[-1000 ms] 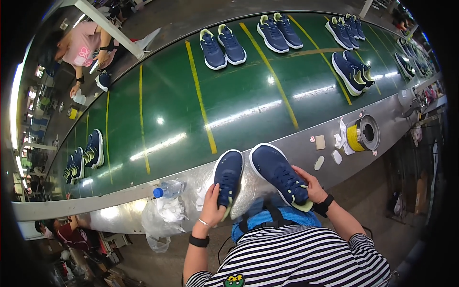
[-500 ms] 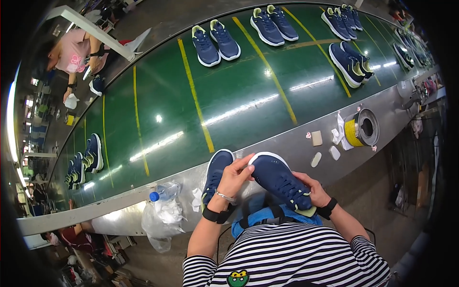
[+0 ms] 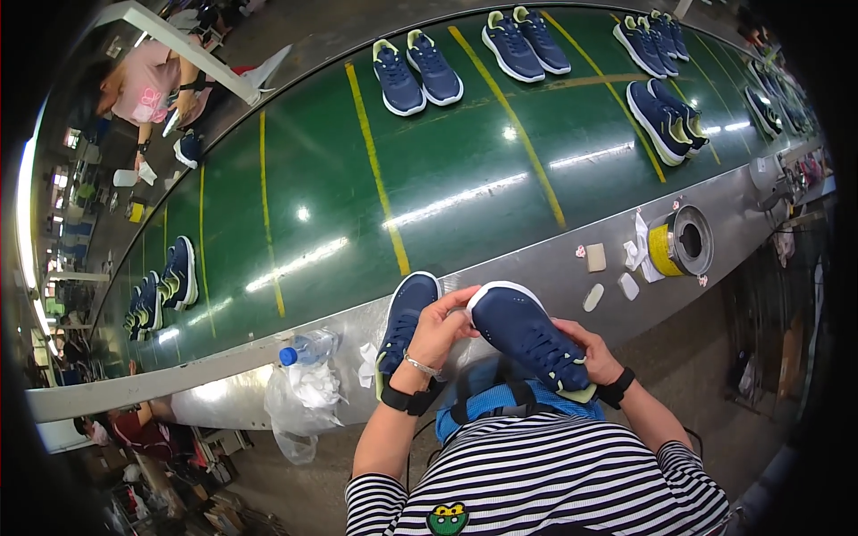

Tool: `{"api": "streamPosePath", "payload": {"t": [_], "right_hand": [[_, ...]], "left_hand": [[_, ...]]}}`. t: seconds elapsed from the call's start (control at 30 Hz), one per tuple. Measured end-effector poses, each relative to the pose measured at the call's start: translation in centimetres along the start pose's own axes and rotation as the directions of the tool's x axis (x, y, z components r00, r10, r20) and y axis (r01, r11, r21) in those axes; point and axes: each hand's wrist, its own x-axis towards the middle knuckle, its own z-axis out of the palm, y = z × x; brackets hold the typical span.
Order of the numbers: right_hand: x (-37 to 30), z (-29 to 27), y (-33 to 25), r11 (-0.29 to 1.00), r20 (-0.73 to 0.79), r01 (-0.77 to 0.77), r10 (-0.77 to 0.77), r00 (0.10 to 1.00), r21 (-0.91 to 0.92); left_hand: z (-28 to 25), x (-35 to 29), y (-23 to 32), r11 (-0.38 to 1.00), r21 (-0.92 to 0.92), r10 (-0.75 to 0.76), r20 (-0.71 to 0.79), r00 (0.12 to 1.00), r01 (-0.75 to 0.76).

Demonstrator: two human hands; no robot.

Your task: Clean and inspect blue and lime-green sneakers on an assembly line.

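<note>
A navy blue sneaker [image 3: 518, 323] with a white sole and pale green lining is held before my body, toe pointing away and to the left. My right hand [image 3: 590, 351] grips it round the heel. At the toe's white edge, my left hand [image 3: 441, 329] has its fingers curled and pressed together; what they pinch, if anything, is too hidden to name. The matching sneaker [image 3: 407, 313] rests on the metal ledge, partly behind my left hand and wrist.
Several sneaker pairs [image 3: 435, 67] stand on the green conveyor belt [image 3: 322, 196]. Right along the metal ledge [image 3: 527, 268] lie a tape roll [image 3: 686, 241], crumpled paper [image 3: 636, 250] and small blocks [image 3: 595, 258]. A bottle [image 3: 308, 348] and plastic bag [image 3: 299, 393] sit left. Another person [image 3: 147, 80] works across the belt.
My left hand's index finger and thumb have shifted slightly at the toe edge, the fingers now more curled. The co-worker's hand across the belt has moved. The right hand keeps its hold.
</note>
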Motion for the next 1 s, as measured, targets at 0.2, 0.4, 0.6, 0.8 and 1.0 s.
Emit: {"api": "streamPosePath", "payload": {"t": [0.2, 0.4, 0.6, 0.8, 1.0], "right_hand": [[-0.7, 0.0, 0.2, 1.000, -0.025, 0.019, -0.018, 1.000, 0.015], [-1.1, 0.2, 0.2, 0.998, -0.047, 0.039, -0.036, 0.998, 0.049], [-0.9, 0.2, 0.6, 0.999, -0.060, 0.022, -0.019, 0.998, 0.048], [-0.1, 0.3, 1.7, 0.994, -0.210, 0.066, -0.046, 0.977, 0.090], [2.0, 0.9, 2.7, 0.990, -0.233, 0.091, -0.113, 0.966, -0.103]], "left_hand": [[0.8, 0.1, 0.1, 0.999, 0.047, -0.025, -0.013, 1.000, 0.026], [1.1, 0.6, -0.2, 0.994, 0.081, -0.074, -0.049, 0.996, 0.078], [0.0, 0.0, -1.1, 0.998, -0.066, -0.005, 0.047, 0.999, 0.008], [-10.2, -2.7, -1.8, 0.654, 0.745, 0.528, -0.326, 0.784, -0.131], [-17.0, -7.2, -4.2, 0.812, 0.560, -0.182, -0.021, 0.983, 0.162]]}}
